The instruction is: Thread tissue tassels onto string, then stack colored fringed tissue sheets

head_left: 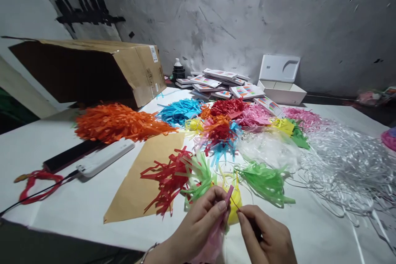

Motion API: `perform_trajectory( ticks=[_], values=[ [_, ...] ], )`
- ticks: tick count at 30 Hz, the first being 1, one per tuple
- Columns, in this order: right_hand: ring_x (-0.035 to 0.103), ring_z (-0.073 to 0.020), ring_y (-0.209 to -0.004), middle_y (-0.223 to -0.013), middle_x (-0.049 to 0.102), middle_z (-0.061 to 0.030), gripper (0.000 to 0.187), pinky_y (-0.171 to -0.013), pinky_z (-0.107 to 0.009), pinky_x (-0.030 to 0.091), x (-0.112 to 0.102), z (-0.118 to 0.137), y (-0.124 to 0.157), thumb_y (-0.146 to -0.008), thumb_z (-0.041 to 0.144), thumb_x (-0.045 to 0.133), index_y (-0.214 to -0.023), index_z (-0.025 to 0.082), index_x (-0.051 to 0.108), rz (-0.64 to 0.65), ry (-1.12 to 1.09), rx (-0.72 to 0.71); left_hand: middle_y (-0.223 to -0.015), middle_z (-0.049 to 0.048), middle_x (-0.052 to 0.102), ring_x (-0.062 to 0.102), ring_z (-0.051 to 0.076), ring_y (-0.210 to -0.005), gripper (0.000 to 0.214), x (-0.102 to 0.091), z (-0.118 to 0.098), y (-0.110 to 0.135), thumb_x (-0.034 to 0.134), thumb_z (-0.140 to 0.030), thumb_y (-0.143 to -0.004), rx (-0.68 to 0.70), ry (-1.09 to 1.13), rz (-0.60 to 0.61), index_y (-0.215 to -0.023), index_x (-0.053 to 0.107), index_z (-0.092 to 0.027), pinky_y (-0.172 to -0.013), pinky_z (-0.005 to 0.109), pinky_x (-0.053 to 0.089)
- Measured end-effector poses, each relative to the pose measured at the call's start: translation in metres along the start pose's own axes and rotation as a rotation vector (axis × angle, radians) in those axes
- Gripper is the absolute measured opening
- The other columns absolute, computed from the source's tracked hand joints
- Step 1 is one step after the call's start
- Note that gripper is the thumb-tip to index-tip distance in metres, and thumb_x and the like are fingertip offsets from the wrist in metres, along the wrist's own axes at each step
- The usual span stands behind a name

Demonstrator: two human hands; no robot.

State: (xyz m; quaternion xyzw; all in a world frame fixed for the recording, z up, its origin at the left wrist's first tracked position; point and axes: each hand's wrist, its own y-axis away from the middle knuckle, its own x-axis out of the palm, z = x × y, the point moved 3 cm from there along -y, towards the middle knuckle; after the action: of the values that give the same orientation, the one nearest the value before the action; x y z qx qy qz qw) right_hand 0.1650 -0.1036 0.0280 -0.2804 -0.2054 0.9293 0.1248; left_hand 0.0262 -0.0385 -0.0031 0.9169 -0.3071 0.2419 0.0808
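Fingers of the left hand are pinched on a pink tassel, whose narrow top sticks up past the thumb while the rest hangs toward six o'clock. The right hand, just beside at three o'clock, has thumb and forefinger closed on a thin dark strand that slants toward ten o'clock, up to the tassel's top; whether it is fastened there I cannot tell. The two hands are close but apart.

Just beyond them at twelve lies a yellow tassel, partly hidden. From the hands, a pale green tassel is at eleven, a red tassel at ten, partly over brown paper, and a green tassel between one and two. Farther off, a clear bag lies at one and silver strands spread at two. A white device is at ten, an orange pile beyond it, and a carton at eleven. Flat boxes are heaped at twelve, with an open white case at one, near the wall.
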Motion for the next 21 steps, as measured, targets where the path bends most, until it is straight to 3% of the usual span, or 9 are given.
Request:
perform_trajectory(
  ticks=[4,7,11,13,16,18,21],
  values=[
    [0.058,-0.0113,-0.053,-0.064,0.063,0.0020,0.027,-0.055,-0.018,0.044,-0.003,-0.005,-0.003,-0.100,0.035,0.051,-0.083,0.022,0.067,0.064,-0.019,0.022,-0.075,-0.0019,0.050,0.044,0.011,-0.067,0.033,-0.003,-0.008,0.002,0.063,-0.050,-0.094,0.034,-0.320,0.007,-0.089,0.059,-0.018,-0.064,0.023,0.037],
    [0.058,-0.0118,-0.052,-0.060,0.062,0.0023,0.030,-0.054,-0.018,0.045,-0.003,-0.010,-0.006,-0.097,0.044,0.056,-0.081,0.022,0.069,0.089,-0.145,0.159,-0.078,0.0006,0.053,0.047,0.013,-0.071,0.036,-0.005,-0.012,0.004,0.059,-0.052,-0.095,0.019,-0.499,0.055,-0.094,0.063,-0.016,-0.064,0.024,0.037],
    [0.063,-0.0141,-0.057,-0.060,0.065,0.0018,0.042,-0.058,-0.021,0.048,0.003,-0.017,-0.006,-0.088,0.057,0.067,-0.107,0.020,0.070,0.082,-0.454,0.414,-0.077,0.0017,0.057,0.049,0.014,-0.068,0.036,-0.006,-0.018,0.005,0.055,-0.050,-0.097,0.046,-0.599,0.086,-0.092,0.064,-0.015,-0.063,0.025,0.038],
    [0.058,-0.0124,-0.051,-0.061,0.065,0.0011,0.051,-0.051,-0.021,0.045,0.011,-0.020,-0.004,-0.087,0.061,0.066,-0.114,0.018,0.067,0.154,-0.571,0.508,-0.079,0.0038,0.062,0.052,0.015,-0.071,0.034,-0.004,-0.021,0.005,0.053,-0.045,-0.099,0.089,-0.673,0.119,-0.090,0.065,-0.015,-0.066,0.025,0.040],
    [0.050,-0.0096,-0.047,-0.064,0.063,-0.0008,0.044,-0.043,-0.020,0.037,0.019,-0.028,-0.005,-0.093,0.059,0.059,-0.093,0.016,0.069,0.287,-0.552,0.506,-0.081,0.0066,0.067,0.056,0.016,-0.073,0.028,0.001,-0.022,0.004,0.050,-0.035,-0.099,0.122,-0.813,0.135,-0.087,0.066,-0.015,-0.069,0.026,0.043],
    [0.057,-0.0128,-0.059,-0.070,0.064,-0.0028,0.038,-0.053,-0.021,0.044,0.015,-0.033,-0.012,-0.094,0.053,0.060,-0.082,0.018,0.069,0.219,-0.432,0.379,-0.080,0.0064,0.067,0.056,0.016,-0.071,0.024,0.003,-0.020,0.005,0.050,-0.029,-0.098,0.132,-0.914,0.101,-0.089,0.067,-0.015,-0.066,0.025,0.042],
    [0.064,-0.0183,-0.085,-0.087,0.068,-0.0052,0.029,-0.076,-0.026,0.051,-0.006,-0.040,-0.026,-0.090,0.048,0.068,-0.081,0.021,0.068,-0.124,-0.389,0.255,-0.084,0.0067,0.068,0.060,0.017,-0.075,0.020,0.005,-0.014,0.006,0.053,-0.024,-0.097,0.157,-1.014,0.172,-0.097,0.070,-0.016,-0.068,0.024,0.045]
  ],
)
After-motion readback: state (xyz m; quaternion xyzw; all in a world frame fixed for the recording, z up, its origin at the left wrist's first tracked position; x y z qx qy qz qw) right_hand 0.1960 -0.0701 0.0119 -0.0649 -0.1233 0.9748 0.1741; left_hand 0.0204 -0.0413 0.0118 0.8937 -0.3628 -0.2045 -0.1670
